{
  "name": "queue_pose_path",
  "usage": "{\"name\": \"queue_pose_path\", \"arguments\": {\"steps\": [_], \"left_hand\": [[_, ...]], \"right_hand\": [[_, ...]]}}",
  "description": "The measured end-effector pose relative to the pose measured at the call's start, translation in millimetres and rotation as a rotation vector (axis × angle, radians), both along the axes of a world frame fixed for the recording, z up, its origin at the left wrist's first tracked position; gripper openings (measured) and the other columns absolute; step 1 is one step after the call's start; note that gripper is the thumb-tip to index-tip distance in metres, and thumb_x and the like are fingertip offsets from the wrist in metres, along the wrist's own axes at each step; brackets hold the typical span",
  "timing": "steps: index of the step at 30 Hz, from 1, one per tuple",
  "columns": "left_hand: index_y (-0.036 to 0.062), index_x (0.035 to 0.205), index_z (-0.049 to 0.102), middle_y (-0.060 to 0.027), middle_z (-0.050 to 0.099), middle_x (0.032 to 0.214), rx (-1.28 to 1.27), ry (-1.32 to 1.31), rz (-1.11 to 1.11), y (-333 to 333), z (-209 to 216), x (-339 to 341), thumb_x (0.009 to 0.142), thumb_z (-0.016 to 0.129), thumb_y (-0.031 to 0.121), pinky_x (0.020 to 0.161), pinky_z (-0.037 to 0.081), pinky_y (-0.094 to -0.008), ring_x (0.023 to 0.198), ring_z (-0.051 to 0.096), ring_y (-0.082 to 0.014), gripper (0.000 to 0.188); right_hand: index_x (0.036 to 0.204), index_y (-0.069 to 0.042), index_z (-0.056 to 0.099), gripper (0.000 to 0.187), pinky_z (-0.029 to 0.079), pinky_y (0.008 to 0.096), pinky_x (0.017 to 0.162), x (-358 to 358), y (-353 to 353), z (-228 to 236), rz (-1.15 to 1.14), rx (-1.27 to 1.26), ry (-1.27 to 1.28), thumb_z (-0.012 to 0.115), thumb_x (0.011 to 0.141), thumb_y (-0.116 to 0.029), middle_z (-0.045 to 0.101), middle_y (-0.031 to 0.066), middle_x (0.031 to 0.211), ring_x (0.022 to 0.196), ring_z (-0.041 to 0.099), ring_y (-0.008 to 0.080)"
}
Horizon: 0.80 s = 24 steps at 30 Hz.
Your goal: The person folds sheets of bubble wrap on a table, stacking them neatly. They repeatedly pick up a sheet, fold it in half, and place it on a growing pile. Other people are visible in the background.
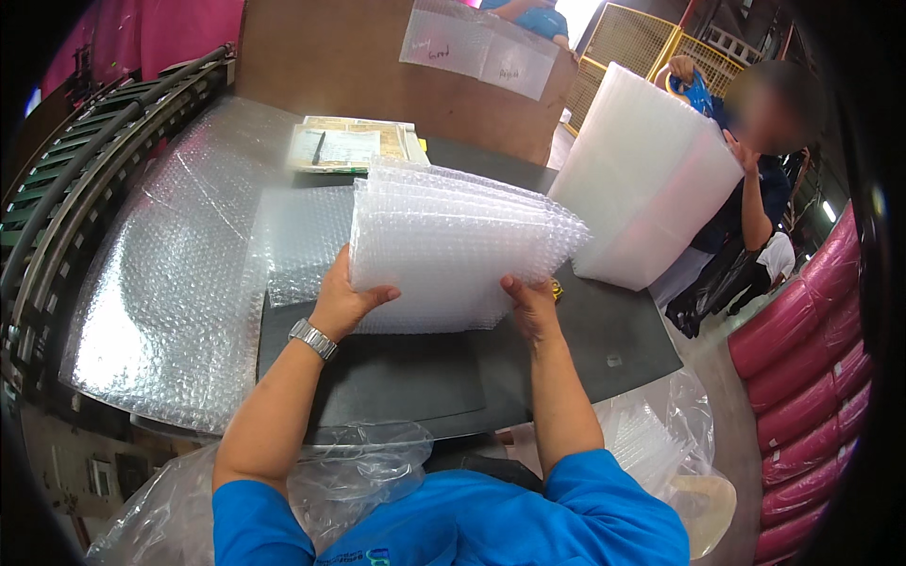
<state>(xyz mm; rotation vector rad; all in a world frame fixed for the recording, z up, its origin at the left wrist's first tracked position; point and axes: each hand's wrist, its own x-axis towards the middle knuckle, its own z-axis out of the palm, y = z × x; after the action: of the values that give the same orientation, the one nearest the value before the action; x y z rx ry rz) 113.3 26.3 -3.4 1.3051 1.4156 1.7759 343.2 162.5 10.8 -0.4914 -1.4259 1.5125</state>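
Observation:
Between my hands is a stack of bubble wrap sheets (pixel 439 250), tilted up over the dark table (pixel 406 377) with its layers fanned at the far edge. My left hand (pixel 347 294) grips its left side, thumb on the near face and fingers hidden behind. At the lower right side, my right hand (pixel 531 307) holds it the same way. More bubble wrap pieces (pixel 307 236) lie flat on the table behind and left of the stack. Beyond them rests a clipboard with papers (pixel 344 146), a dark pen (pixel 319 147) on top.
A large bubble wrap sheet (pixel 179 274) covers the table's left side, beside a roller conveyor (pixel 104 141). At right, a co-worker (pixel 755 189) holds a tape roll by a tall white stack of sheets (pixel 651 179). Pink wrapped rolls (pixel 812 377) stand far right; a brown board (pixel 330 66) rises behind.

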Motion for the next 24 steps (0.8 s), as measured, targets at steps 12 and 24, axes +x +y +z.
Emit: {"name": "queue_pose_path", "arguments": {"steps": [12,24], "left_hand": [[0.0023,0.112,0.043,-0.0104,0.057,0.099,0.013,0.113,0.065,5.9,-5.0,-1.8,0.062,0.076,0.013,0.079,0.044,-0.0316,0.091,0.055,-0.0189,0.061],[0.0024,0.111,0.043,-0.0102,0.055,0.099,0.031,0.073,0.040,5.6,-7.2,-4.3,0.063,0.073,0.006,0.078,0.044,-0.0308,0.089,0.054,-0.0182,0.057]], "right_hand": [[0.112,-0.004,0.049,0.053,0.037,0.0306,0.088,3.9,0.1,-0.4,-0.028,-0.009,-0.074,0.074,0.067,-0.016,0.055,0.0053,0.106,0.100,0.049,0.0164],[0.108,-0.005,0.054,0.047,0.037,0.0301,0.087,-0.3,-0.9,-1.7,0.023,-0.023,-0.044,0.074,0.067,-0.020,0.057,0.0032,0.103,0.098,0.050,0.0149]]}}
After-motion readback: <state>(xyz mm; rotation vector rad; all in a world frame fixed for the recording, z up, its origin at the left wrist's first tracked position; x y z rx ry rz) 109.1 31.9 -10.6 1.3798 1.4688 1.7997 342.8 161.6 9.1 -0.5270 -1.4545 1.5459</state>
